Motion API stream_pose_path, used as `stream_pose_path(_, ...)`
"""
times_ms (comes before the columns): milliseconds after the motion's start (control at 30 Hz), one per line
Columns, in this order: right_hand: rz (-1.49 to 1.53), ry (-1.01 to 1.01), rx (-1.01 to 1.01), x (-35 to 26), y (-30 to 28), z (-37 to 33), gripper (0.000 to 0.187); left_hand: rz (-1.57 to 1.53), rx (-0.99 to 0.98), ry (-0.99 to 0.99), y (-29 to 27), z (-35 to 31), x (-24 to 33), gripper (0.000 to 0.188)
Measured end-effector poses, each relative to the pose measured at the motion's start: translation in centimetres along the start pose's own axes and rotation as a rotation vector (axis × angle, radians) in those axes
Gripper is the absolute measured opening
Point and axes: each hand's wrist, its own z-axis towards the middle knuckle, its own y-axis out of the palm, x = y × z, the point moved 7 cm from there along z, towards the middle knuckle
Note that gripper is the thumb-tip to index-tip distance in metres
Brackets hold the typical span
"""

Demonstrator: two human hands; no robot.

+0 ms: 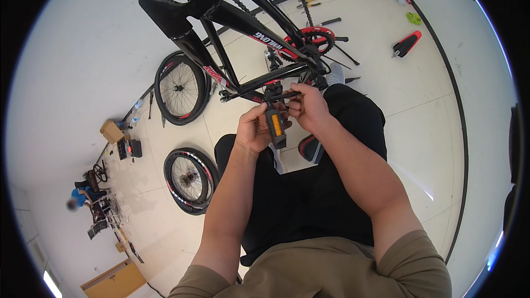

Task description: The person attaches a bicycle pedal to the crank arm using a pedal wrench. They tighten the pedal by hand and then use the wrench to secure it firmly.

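Left hand point(256, 128) pinches the pedal point(275, 125) on the near side of the frame point(243, 22); right hand point(309, 107) pinches a dark bar point(285, 96) just beside it. Should either pinch loosen, the pedal could drop to the floor point(425, 138) or the bar slip. Counted: one held pedal, one bar, one frame, at least two wheels point(178, 88), overlap hiding the exact number.

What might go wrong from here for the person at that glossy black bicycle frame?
The black pedal with an orange reflector might slip from the left hand and drop. The right hand, pinching a slim dark piece, sits close to the glossy black bicycle frame, so a slip could scrape knuckles. The red-and-black saddle, lying on the pale tiled floor, might get stepped on.
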Motion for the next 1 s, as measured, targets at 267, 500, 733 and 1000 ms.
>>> stream_pose_path(267, -0.028, 0.011, -0.002, 0.0, -0.1, -0.1, 0.023, 0.051, -0.048, -0.016, -1.3, 0.7, -0.3, 0.047)
stream_pose_path(500, -0.027, -0.003, 0.005, -0.2, 0.7, -0.6, 0.023, -0.048, -0.040, -0.009, -1.0, 0.1, -0.1, 0.043)
stream_pose_path(733, -0.007, 0.002, -0.015, -0.4, 0.8, -0.7, 0.023, -0.081, -0.122, -0.103, 0.2, 0.4, 0.0, 0.035)
stream_pose_path(1000, -0.023, 0.000, -0.004, -0.3, 0.8, -0.9, 0.023, 0.051, -0.086, 0.024, 1.1, 0.3, 0.2, 0.041)
